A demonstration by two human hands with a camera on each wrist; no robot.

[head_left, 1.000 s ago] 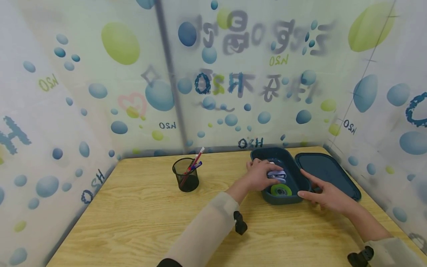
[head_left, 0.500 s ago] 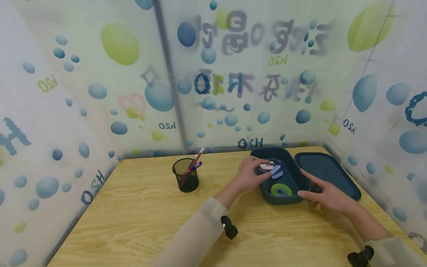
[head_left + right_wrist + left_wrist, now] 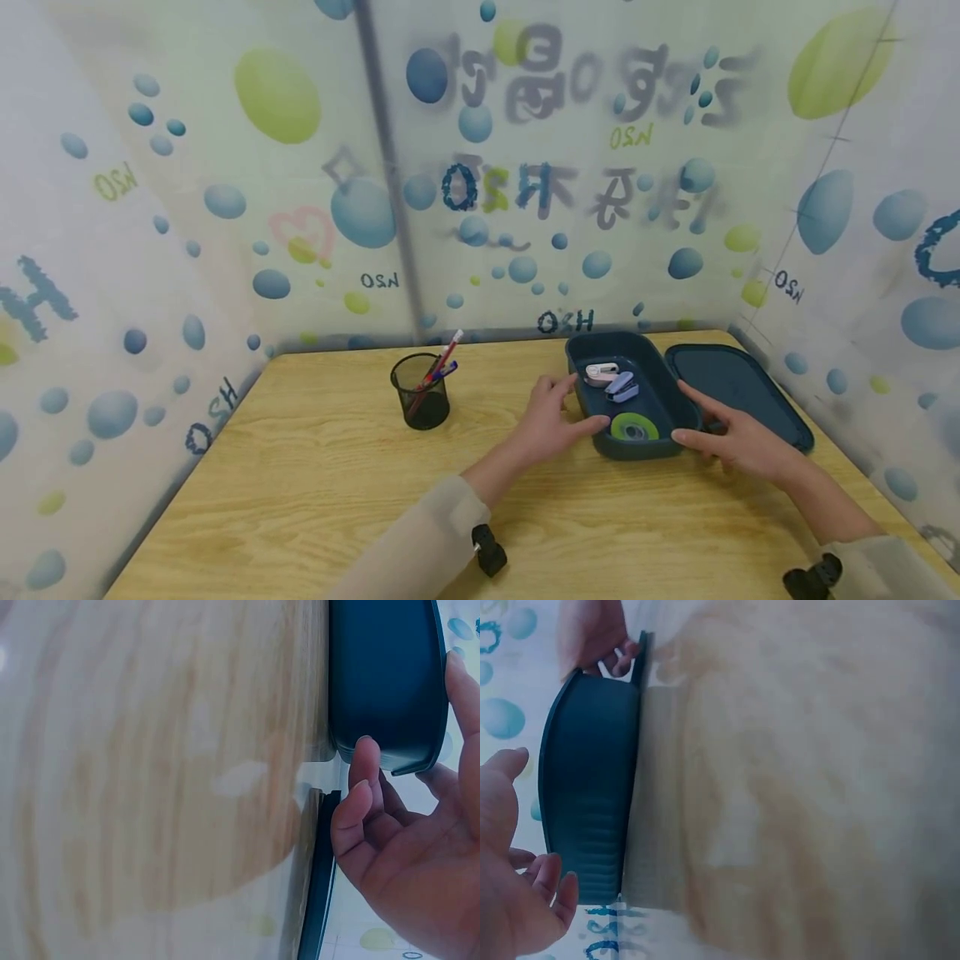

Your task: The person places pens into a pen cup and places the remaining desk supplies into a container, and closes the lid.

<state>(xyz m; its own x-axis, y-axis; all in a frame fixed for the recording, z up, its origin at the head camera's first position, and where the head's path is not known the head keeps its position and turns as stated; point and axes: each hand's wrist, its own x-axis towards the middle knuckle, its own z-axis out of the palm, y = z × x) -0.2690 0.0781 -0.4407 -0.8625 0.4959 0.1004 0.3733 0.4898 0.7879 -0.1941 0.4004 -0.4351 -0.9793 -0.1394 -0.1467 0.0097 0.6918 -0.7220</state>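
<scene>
A dark blue plastic box (image 3: pixel 663 396) stands on the table at right. Inside it lie a small white-and-pink stapler (image 3: pixel 601 375), a lavender stapler (image 3: pixel 622 387) and a green roll of tape (image 3: pixel 622 427). My left hand (image 3: pixel 549 427) is at the box's left side, fingers spread and thumb tip over the near left rim, nothing in its grasp. At the near right corner, my right hand (image 3: pixel 738 443) rests thumb and forefinger against the box. In the right wrist view its thumb lies along the rim and the other fingers bend loosely beside the wall.
The box's dark blue lid (image 3: pixel 742 393) lies flat just to the right, partly behind my right hand. A black mesh pen cup (image 3: pixel 423 407) with a pencil (image 3: pixel 450 350) and pens stands left of the box. A patterned curtain (image 3: pixel 480 250) hangs behind the table.
My left hand has let go of the staplers in the box and drawn back left and toward me to the box's side. The right hand has stayed at the corner.
</scene>
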